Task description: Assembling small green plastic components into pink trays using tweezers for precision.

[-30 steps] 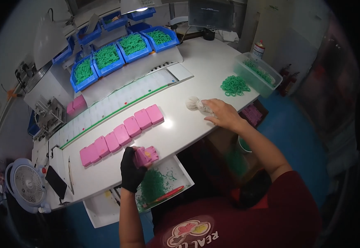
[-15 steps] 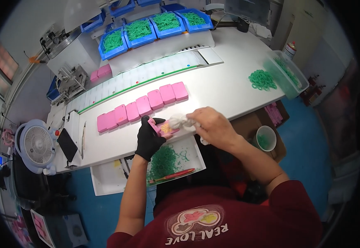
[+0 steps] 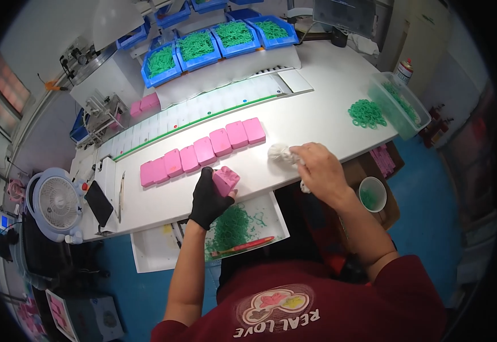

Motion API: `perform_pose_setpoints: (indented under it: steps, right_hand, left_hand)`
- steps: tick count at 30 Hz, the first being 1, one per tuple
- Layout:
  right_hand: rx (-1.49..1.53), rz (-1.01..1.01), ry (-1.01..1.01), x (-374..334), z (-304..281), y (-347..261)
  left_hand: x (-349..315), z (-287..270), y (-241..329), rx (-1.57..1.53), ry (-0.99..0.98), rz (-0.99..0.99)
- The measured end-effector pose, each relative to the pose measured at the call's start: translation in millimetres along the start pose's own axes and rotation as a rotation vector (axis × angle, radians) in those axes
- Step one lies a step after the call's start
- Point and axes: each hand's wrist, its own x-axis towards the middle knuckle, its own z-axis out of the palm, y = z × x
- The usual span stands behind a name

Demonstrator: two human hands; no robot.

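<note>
My left hand point(image 3: 206, 200), in a black fingerless glove, grips a pink mold block point(image 3: 226, 180) above the table's front edge. A shaped hollow shows in the block's upper face. To the right, my bare right hand point(image 3: 322, 174) is closed on a bunched white cloth point(image 3: 281, 153), held over the tabletop and apart from the block. Beyond my left hand, several similar pink blocks point(image 3: 204, 151) lie side by side in a slanting row. Below my hands, an open white drawer point(image 3: 150, 251) holds a heap of small green pieces point(image 3: 230, 225) and a red-handled brush point(image 3: 252, 245).
Blue bins point(image 3: 197, 47) of green rings line the back, behind a long white panel point(image 3: 208, 102) with a green edge. At right are a pile of green rings point(image 3: 367, 113) and a clear tub point(image 3: 399, 105). A fan point(image 3: 57, 199) and a dark tablet point(image 3: 98, 203) stand left.
The cloth and my right hand have moved right, away from the block. My left hand has turned the block, so the yellowish patch seen earlier no longer shows.
</note>
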Motion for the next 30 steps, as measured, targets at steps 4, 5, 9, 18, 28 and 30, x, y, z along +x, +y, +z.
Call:
perform_pose_setpoints:
  steps: [4,5,9,18,28,30]
  right_hand:
    - [-0.187,0.031,0.093,-3,6,23]
    - [-0.268,-0.029,0.132,-6,9,23]
    - [0.313,-0.035,0.076,5,23,-44]
    - [0.566,-0.288,0.154,15,76,-67]
    - [0.677,0.079,-0.078,3,76,-83]
    - [0.728,0.121,-0.047,0,75,-78]
  left_hand:
    - [-3,-3,21,-0.206,0.016,-0.112]
    - [-6,-1,27,-0.346,0.062,-0.148]
    - [-17,16,24,-0.572,0.235,-0.119]
    - [-43,19,50,-1.389,0.167,-0.302]
    - [-47,11,50,-1.084,0.057,-0.43]
    - [-43,2,63,-0.585,0.085,-0.094]
